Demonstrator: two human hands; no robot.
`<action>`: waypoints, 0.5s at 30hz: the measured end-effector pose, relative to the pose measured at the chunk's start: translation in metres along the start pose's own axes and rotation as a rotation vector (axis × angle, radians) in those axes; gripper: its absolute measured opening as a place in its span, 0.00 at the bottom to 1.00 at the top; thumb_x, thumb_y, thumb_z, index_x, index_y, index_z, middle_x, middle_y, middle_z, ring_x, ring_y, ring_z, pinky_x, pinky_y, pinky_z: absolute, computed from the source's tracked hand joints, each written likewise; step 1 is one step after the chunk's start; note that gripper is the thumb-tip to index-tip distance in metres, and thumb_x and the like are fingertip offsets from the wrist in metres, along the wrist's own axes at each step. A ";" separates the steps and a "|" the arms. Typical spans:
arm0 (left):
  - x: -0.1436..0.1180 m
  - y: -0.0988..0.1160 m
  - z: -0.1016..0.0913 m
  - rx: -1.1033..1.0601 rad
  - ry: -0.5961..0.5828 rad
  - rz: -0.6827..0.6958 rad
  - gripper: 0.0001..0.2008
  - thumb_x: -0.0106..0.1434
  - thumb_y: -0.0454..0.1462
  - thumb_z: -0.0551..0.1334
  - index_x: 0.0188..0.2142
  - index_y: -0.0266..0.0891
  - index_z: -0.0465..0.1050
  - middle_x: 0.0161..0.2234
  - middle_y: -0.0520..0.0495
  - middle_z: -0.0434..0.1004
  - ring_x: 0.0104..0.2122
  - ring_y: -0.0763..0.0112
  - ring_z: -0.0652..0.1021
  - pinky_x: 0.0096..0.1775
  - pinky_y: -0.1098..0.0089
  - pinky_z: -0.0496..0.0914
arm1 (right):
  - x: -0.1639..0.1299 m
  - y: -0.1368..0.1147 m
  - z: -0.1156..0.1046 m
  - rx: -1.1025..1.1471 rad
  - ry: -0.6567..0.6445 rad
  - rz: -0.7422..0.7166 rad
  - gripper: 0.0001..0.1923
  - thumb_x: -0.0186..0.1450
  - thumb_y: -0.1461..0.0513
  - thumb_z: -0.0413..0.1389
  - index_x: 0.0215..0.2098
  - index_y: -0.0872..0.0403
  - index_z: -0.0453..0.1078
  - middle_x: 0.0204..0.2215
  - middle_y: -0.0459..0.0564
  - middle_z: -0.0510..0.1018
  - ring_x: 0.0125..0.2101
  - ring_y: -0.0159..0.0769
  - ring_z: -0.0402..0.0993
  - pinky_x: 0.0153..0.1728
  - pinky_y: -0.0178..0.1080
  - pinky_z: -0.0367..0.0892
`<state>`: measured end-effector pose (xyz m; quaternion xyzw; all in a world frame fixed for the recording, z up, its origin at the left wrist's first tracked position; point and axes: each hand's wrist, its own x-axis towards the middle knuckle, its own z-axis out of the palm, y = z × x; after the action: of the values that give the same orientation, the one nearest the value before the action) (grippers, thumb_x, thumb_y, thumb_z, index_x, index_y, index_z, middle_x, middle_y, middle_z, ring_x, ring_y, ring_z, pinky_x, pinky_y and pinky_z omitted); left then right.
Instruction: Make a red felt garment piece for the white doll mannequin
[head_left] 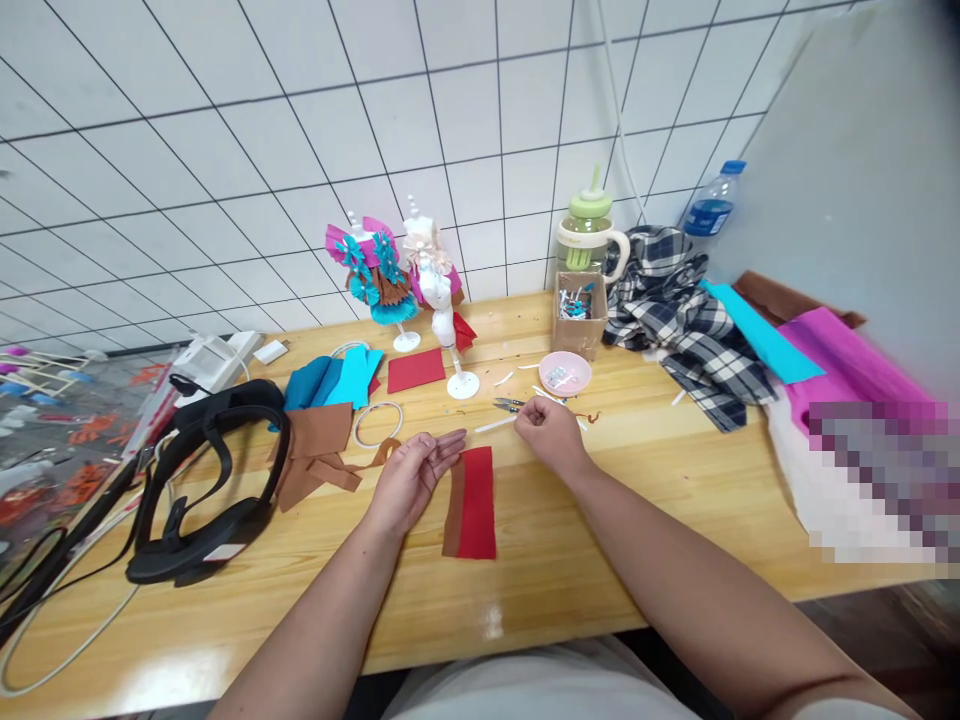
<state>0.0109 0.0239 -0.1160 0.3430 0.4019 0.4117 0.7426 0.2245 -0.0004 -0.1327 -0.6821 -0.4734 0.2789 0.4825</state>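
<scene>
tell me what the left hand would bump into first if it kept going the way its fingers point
The left hand lies palm up, fingers aimed right and slightly away. Going on that way it would probably meet the right hand, closed on the thin white strip; depth is hard to judge.

Pixelated patch over the magenta paper; right hand contents hidden.

— Can any writing be read here?
— None. The water bottle has a blue label, but its print is too small to make out (the green-lidded cup shows no lettering either).
</scene>
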 end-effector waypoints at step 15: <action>-0.002 0.011 -0.001 -0.210 -0.045 -0.268 0.08 0.61 0.35 0.58 0.26 0.39 0.63 0.42 0.38 0.82 0.41 0.64 0.82 0.42 0.68 0.75 | 0.006 0.006 -0.011 -0.206 0.102 -0.096 0.10 0.60 0.60 0.55 0.40 0.51 0.72 0.31 0.45 0.80 0.31 0.36 0.75 0.34 0.38 0.67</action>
<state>0.0054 0.0271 -0.1066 0.2160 0.3820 0.3408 0.8314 0.2386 -0.0001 -0.1339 -0.7180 -0.5066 0.1700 0.4461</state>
